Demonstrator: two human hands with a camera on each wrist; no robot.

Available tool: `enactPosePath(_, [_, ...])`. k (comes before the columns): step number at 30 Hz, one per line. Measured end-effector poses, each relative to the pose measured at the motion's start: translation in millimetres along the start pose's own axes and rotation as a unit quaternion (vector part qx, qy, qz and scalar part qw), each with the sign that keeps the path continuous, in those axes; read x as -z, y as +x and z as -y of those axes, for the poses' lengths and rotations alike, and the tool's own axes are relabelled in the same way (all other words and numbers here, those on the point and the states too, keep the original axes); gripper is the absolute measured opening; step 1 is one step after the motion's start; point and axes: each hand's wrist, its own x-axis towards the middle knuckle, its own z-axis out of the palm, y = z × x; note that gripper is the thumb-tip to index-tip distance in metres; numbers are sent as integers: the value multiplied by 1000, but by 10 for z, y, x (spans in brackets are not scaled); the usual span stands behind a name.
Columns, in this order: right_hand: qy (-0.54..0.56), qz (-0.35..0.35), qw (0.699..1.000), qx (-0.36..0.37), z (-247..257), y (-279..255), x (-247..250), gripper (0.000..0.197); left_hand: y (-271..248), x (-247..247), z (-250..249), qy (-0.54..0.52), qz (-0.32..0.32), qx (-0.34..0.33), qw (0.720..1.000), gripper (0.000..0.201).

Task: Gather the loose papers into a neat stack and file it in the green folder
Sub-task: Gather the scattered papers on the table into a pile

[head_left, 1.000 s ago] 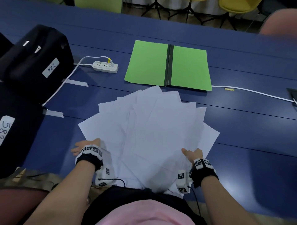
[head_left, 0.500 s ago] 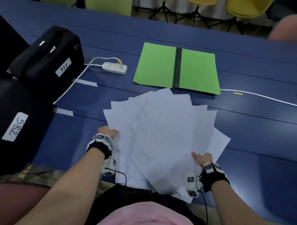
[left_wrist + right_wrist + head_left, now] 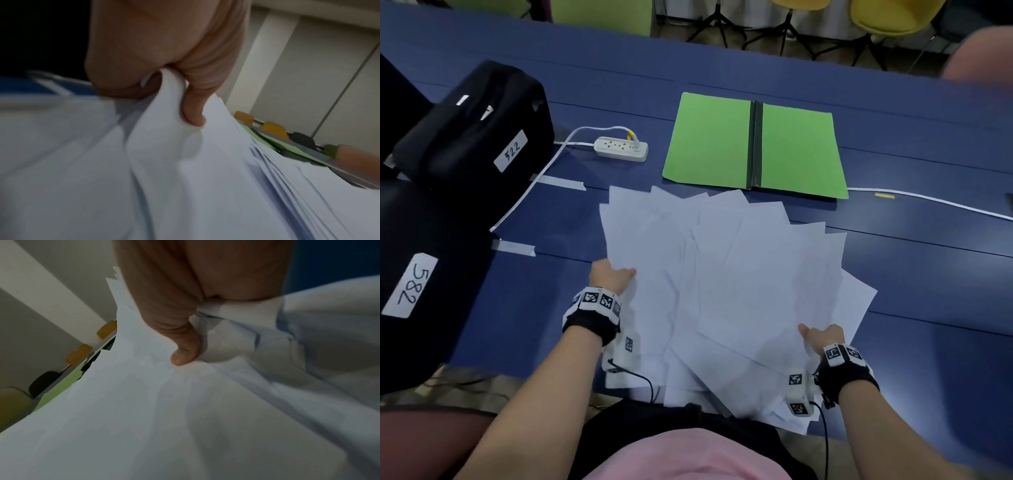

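Observation:
Several white papers lie fanned out on the blue table in front of me. My left hand pinches the fan's left edge, thumb on top of the sheets, fingers hidden beneath. At the fan's lower right, my right hand pinches the sheets the same way, thumb on top. The green folder lies open and flat just beyond the papers, with a dark spine down its middle.
Two black cases labelled 522 and 582 stand at the left. A white power strip with its cord lies left of the folder. A white cable runs off to the right. Chairs stand beyond the table.
My left hand has slid inward and up along the left edge, pushing the left sheets toward the middle so the fan is narrower. The right hand keeps its hold at the lower right.

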Motion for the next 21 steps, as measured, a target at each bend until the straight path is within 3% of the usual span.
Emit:
enactPosePath(2, [-6, 1, 1000, -3, -5, -20, 12, 69, 36, 152, -12, -14, -14, -16, 1000, 41])
enactPosePath(4, [-5, 4, 1000, -4, -3, -30, 27, 68, 5, 208, 24, -48, 52, -10, 997, 39])
enactPosePath(6, [-8, 2, 1000, -4, -7, -35, 46, 66, -110, 144, 94, -19, 101, 23, 994, 40])
enactPosePath(9, [-10, 0, 1000, -4, -36, -50, 72, 66, -214, 35, 214, 6, 37, 30, 999, 28])
enactPosePath(11, [-9, -2, 1000, -1, -33, -68, 67, 62, -214, 125, 127, 31, -28, -11, 999, 17])
enactPosePath(14, [-8, -12, 1000, 6, -13, -126, 56, 53, -197, 432, -198, 60, -161, -103, 980, 27])
enactPosePath(16, [-2, -20, 1000, 13, -7, -153, 37, 47, -224, 658, -419, -1, -203, -184, 962, 30])
enactPosePath(18, [9, -25, 999, 20, -2, -184, 30, 45, -322, 807, -558, -89, -203, -257, 940, 28])
enactPosePath(21, [21, -25, 999, 22, -3, -217, 37, 46, -544, 885, -714, -168, -225, -312, 908, 19])
